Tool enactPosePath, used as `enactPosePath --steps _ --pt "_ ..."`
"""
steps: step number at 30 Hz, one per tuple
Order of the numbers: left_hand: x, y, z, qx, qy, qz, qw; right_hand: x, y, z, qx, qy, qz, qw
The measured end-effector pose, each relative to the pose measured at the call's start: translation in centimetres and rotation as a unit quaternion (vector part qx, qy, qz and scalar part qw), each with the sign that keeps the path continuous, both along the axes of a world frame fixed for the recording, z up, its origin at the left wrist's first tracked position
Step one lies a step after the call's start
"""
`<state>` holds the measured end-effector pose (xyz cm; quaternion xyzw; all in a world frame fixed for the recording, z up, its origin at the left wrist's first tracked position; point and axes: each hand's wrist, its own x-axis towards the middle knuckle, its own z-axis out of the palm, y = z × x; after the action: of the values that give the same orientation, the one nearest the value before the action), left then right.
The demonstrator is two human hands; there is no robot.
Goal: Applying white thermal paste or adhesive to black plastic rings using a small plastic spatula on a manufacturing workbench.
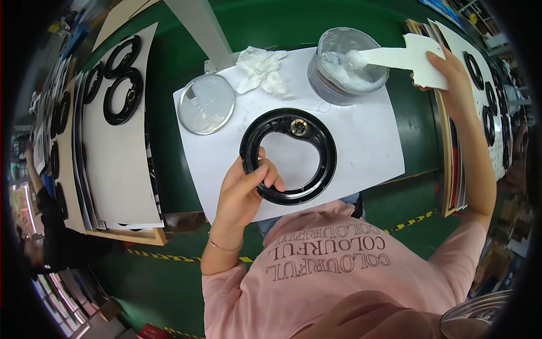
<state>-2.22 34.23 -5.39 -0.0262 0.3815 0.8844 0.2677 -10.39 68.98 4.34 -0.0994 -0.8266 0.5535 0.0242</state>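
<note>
Left hand (241, 189) has its fingers wrapped around the left side of a glossy black ring-shaped housing (326, 155), thumb over the rim, holding it just above the white paper sheet (367, 144) at the near-middle of the green counter (416, 121). There's a brass-coloured round fitting (298, 127) set into the ring's far side, where the band gets wider.

Right hand (450, 73) is out to the far right, closed on the wide end of a flat white spatula (395, 57). Its narrow end reaches left into a clear-walled tub (333, 95), right at the whitish grease (364, 81) in there.

Crumpled white tissue (261, 66) sits left of the tub, and just left of that is a round clear lid (206, 104) with a silvery rim. Over on the left, a white board (124, 169) carries more black rings (135, 97) at its far end.
</note>
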Motion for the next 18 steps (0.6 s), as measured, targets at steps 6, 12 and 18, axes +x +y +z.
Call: enactPosePath --steps 6,12,18 --pt "-0.6 1.4 0.4 0.007 -0.015 0.013 1.0 5.3 1.1 -4.3 0.52 0.373 0.223 0.735" --pt "-0.9 1.5 0.5 0.01 -0.032 0.016 0.999 9.0 -1.3 -3.0 0.616 0.372 0.281 0.635" --pt "-0.7 1.6 0.4 -0.002 -0.013 0.036 0.999 10.0 0.0 -0.9 0.597 0.35 0.291 0.661"
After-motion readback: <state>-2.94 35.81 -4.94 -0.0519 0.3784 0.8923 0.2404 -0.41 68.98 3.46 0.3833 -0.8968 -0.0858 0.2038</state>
